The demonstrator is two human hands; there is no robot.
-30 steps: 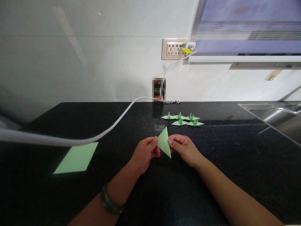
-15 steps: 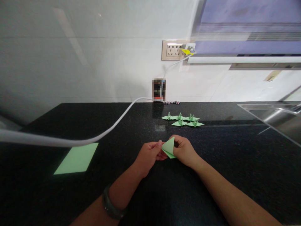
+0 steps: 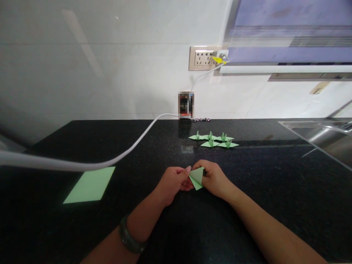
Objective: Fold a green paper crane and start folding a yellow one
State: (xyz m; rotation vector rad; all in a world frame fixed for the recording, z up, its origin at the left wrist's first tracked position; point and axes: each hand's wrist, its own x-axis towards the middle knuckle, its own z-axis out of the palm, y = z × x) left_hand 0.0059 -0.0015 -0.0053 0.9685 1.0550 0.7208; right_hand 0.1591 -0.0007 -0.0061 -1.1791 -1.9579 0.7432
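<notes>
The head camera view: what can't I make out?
In the head view:
Folded pale green paper: part of its right side, behind the right hand.
Flat pale green paper sheet: part of its far edge, behind the thick white cable.
Dark upright rectangle: details, blurred into blocks.
Shiny metal sink: right end, cut off by picture edge.

A second ago my folded green paper [image 3: 197,174] was a flat triangle with a tip at twelve o'clock; now its top corner sits lower, toward one — and a lower layer [image 3: 196,184] shows toward six. My right hand [image 3: 216,179] has bent its fingers around the twelve-o'clock side, and my left hand [image 3: 172,183] has slid slightly toward six.
</notes>
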